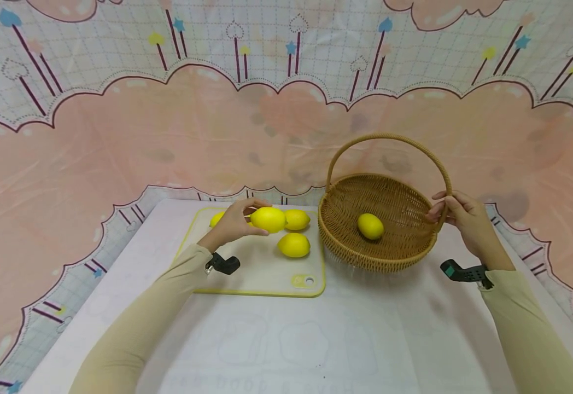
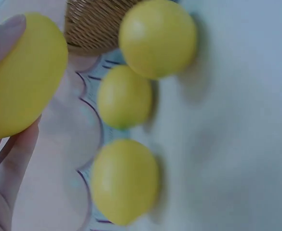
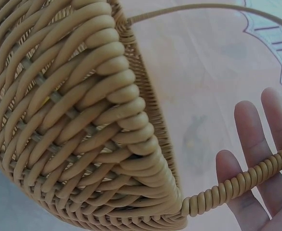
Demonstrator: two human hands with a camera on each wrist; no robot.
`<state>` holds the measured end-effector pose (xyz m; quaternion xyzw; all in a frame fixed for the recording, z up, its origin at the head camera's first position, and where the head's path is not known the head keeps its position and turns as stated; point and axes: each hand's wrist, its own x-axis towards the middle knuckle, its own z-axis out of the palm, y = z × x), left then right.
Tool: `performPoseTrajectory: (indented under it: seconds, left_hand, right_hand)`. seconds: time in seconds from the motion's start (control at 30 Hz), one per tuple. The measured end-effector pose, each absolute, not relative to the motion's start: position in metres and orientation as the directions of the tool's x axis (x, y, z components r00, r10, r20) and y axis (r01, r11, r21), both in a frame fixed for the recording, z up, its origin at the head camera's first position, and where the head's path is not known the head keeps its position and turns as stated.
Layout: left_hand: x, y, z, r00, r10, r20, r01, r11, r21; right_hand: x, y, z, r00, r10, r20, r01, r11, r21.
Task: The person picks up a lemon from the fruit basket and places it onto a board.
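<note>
My left hand (image 1: 237,220) holds a yellow lemon (image 1: 268,219) between thumb and fingers, raised above the white cutting board (image 1: 257,276). Beneath and around it lie more lemons: one at the board's right (image 1: 294,245), another behind that (image 1: 297,219), and a third partly hidden by the hand (image 1: 215,219). The left wrist view shows the held lemon (image 2: 30,77) close up. On the right stands a brown wicker basket (image 1: 380,262) with one lemon (image 1: 370,226) inside. My right hand (image 1: 461,210) grips the lower right part of its handle (image 3: 227,190), fingers behind it.
The cutting board, yellow-edged with a hole in its near right corner, lies beside the basket on a white-covered table (image 1: 286,339). A patterned pink and white cloth (image 1: 247,137) hangs behind the table. The basket's handle arches high above its rim.
</note>
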<state>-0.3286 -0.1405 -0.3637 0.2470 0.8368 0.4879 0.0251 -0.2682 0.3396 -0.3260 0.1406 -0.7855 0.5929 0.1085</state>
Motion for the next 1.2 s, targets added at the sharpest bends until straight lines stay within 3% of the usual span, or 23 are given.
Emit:
performPoseTrajectory:
  seconds: [0.23, 0.73, 1.2]
  left_hand:
    - [-0.325, -0.153, -0.389, -0.906, 0.384, 0.176, 0.342, 0.424, 0.839]
    - [-0.324, -0.161, -0.421, -0.915, 0.382, 0.130, 0.331, 0.527, 0.782]
    - [-0.325, -0.164, -0.419, -0.897, 0.439, 0.058, 0.345, 0.611, 0.712]
  right_hand:
    - [-0.268, 0.339, -0.326, -0.936, -0.094, 0.339, -0.351, 0.254, -0.901]
    - [-0.268, 0.339, -0.326, -0.935, -0.098, 0.340, -0.353, 0.207, -0.912]
    - [-0.268, 0.339, -0.325, -0.931, -0.116, 0.346, -0.362, 0.165, -0.918]
